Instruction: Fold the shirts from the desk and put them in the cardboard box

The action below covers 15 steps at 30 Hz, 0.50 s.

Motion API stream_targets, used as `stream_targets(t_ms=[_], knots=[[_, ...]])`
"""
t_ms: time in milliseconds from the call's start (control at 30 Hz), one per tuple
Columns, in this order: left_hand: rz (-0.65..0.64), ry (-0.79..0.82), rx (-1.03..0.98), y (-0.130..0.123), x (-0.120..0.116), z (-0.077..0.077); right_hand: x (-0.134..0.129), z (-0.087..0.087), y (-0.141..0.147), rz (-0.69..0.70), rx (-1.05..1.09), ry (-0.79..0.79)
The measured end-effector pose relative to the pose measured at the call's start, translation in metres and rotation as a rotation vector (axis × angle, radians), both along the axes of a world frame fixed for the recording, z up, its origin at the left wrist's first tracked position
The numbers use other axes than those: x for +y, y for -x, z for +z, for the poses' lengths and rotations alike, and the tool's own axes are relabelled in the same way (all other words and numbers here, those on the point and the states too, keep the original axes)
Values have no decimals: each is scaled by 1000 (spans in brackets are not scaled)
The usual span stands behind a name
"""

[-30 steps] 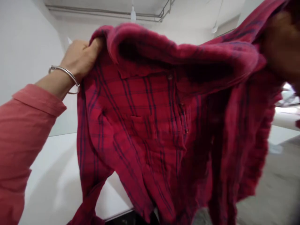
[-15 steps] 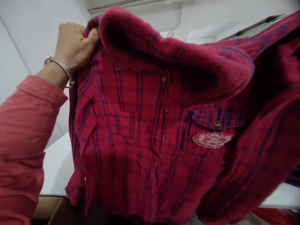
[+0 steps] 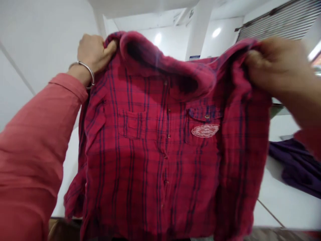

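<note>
1. The left hand (image 3: pixel 94 52), with a bangle (image 3: pixel 89 69) at its wrist, is clenched on one shoulder of the red plaid shirt (image 3: pixel 150 160), thumb toward the collar (image 3: pixel 163 63).
2. The shirt hangs between and below both hands, front toward the camera, its collar-to-hem axis roughly upright. Its shoulder line runs across from hand to hand; the collar sits just beside the left hand and farther from the right. The lower edge is hard to make out.
3. The right hand (image 3: pixel 278 63), blurred, pinches the other shoulder, at about the left hand's height.
4. Beyond the shirt's right side, purple cloth (image 3: pixel 298 164) lies on the white table (image 3: pixel 281 204), below the right hand and nearer to it.
</note>
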<state>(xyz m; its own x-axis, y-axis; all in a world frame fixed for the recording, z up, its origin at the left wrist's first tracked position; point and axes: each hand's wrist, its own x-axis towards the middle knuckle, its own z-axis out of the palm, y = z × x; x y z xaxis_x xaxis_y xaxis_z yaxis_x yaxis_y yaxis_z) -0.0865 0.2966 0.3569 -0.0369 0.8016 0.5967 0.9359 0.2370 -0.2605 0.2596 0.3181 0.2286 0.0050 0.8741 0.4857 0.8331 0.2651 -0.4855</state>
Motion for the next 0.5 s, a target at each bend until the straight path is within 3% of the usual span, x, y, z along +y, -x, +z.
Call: stream_targets(t_ms=[100,200,367,500], knots=[[53,79,12,6,10,-11,8,-4,14,-39,-52,78],[98,157,-6,23,36,-42,42,-34,34,9,-80,153],[154,282,-102,75,98,-138,116,-128,87,92,-116,318],[251,405,-183,103,112,-222,135,-204,124,53,-120,460]])
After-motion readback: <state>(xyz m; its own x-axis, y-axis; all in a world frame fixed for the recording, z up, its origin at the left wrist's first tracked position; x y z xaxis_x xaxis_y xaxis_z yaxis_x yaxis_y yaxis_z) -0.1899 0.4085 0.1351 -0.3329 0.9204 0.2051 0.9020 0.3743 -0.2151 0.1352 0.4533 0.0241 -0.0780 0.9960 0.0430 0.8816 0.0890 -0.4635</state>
